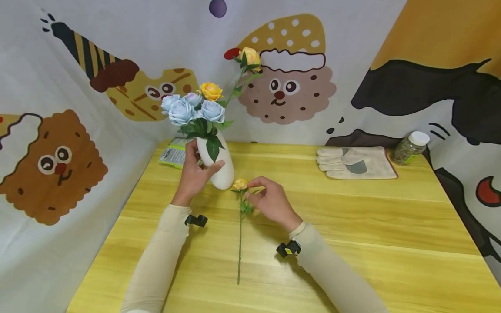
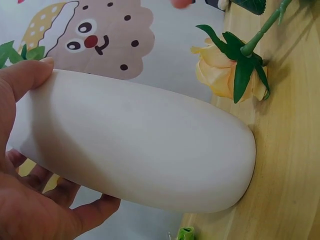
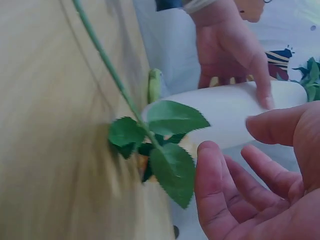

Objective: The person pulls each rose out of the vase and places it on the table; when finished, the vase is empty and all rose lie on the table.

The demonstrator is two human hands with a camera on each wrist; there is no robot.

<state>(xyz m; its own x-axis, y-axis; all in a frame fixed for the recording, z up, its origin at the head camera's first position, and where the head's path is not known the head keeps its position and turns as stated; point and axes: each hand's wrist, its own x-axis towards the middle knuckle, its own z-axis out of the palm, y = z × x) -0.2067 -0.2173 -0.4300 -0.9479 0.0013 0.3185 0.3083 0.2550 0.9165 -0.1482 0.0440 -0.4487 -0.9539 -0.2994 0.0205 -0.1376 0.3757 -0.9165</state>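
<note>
My left hand [image 1: 192, 174] grips a white vase [image 1: 224, 171], thumb on one side and fingers curled round the other. The vase leans, its rounded base low by the table. Out of its mouth rise several pale blue roses [image 1: 182, 111], a deep yellow rose [image 1: 211, 91] and a paler yellow rose [image 1: 250, 57] on a long stem. A single yellow rose [image 1: 240, 184] lies near the base, its stem [image 1: 239, 248] stretching toward me. My right hand [image 1: 272, 202] hovers beside its head and leaves [image 3: 172, 120]. In the right wrist view, thumb and fingers are apart, holding nothing.
Behind my left hand lies a green and grey packet [image 1: 174, 153]. At the back right are a pale work glove [image 1: 357, 163] and a white-lidded jar [image 1: 410, 148]. A cartoon-printed cloth [image 1: 156, 26] hangs behind the wooden table [image 1: 352, 217].
</note>
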